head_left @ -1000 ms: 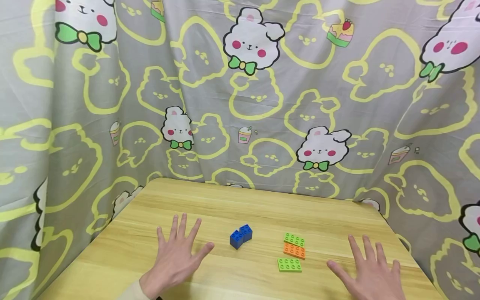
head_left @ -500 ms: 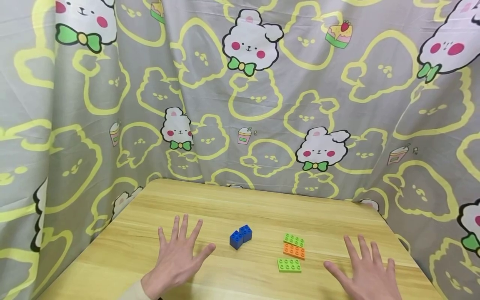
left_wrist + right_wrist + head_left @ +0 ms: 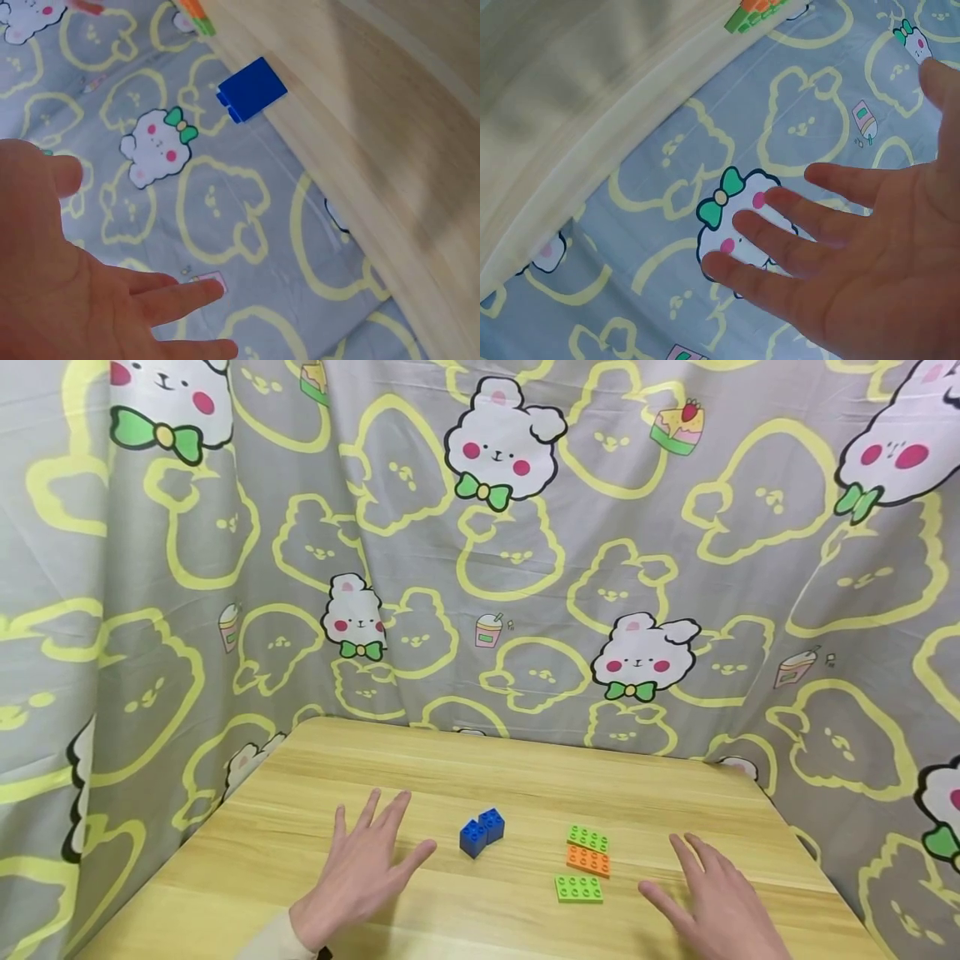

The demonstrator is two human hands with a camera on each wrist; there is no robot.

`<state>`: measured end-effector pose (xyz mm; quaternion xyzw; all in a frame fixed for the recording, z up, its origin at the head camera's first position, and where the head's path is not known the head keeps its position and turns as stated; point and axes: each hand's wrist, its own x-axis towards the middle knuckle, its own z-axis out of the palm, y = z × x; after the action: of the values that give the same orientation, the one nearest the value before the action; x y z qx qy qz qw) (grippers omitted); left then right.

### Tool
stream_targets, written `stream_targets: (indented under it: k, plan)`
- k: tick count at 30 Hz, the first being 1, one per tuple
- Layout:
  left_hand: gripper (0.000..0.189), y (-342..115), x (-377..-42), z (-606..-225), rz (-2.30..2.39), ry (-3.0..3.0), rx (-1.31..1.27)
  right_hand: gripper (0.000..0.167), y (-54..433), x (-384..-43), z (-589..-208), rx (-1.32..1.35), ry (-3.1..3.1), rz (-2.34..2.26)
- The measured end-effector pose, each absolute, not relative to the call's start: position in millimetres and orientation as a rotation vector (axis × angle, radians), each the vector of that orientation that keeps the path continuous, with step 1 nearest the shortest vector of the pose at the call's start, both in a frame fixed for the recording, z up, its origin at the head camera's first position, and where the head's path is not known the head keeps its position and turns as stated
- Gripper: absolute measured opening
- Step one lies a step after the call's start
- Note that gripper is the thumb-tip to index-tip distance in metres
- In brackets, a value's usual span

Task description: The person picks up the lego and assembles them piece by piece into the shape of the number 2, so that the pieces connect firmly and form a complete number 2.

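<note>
Shift inward, with nothing taken up

Compared with 1 second ago, the left hand (image 3: 360, 870) has turned and edged toward the middle of the table (image 3: 480, 768), its fingers less widely fanned. The right hand (image 3: 723, 897) has likewise drawn in, its fingers now bunched closer, with the thumb held out toward the middle. Both hands are unburdened: fingers extended and loose, nothing between them, as the wrist views also show. Whether either hand touches the tabletop cannot be told.

The pieces have not moved. The 2 blue blocks (image 3: 482, 837) stand side by side, offset and seemingly touching, nearest to the left hand's thumb but apart from it. To their right lie 3 thin plates: the far green plate (image 3: 588, 838), the orange plate (image 3: 588, 861) just beside it, and the near green plate (image 3: 578, 889) slightly apart, closer to the person.

So far this looks like a change of posture only: the layout is undisturbed, and all 5 pieces appear within easy reach.
</note>
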<state>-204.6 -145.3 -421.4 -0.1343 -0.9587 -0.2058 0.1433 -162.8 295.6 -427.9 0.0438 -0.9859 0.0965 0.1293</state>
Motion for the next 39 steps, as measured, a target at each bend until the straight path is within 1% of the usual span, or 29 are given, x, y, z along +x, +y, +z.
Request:
stream_targets:
  k: [4, 9, 17, 25, 32, 39]
  plan:
    - [0.082, -142, -211, -419, -0.619, -2.772, -0.419, 0.085, 292, -163, -426, 0.159, -2.855, 0.304]
    - [0.074, -136, -226, -419, -0.658, -2.732, -0.430, 0.083, 289, -166, -421, 0.164, -2.921, 0.313]
    - [0.059, -124, -248, -426, -0.754, -2.671, -0.456, 0.060, 281, -174, -420, 0.255, -2.882, 0.247]
    - [0.048, -106, -262, -417, -0.839, -2.628, -0.544, 0.048, 272, -185, -427, 0.364, -2.825, 0.205]
    - [0.039, -93, -268, -415, -0.879, -2.619, -0.637, 0.045, 258, -196, -429, 0.530, -2.815, 0.209]
    - [0.039, -88, -269, -424, -0.914, -2.713, -0.653, 0.042, 249, -207, -432, 0.717, -2.862, 0.298]
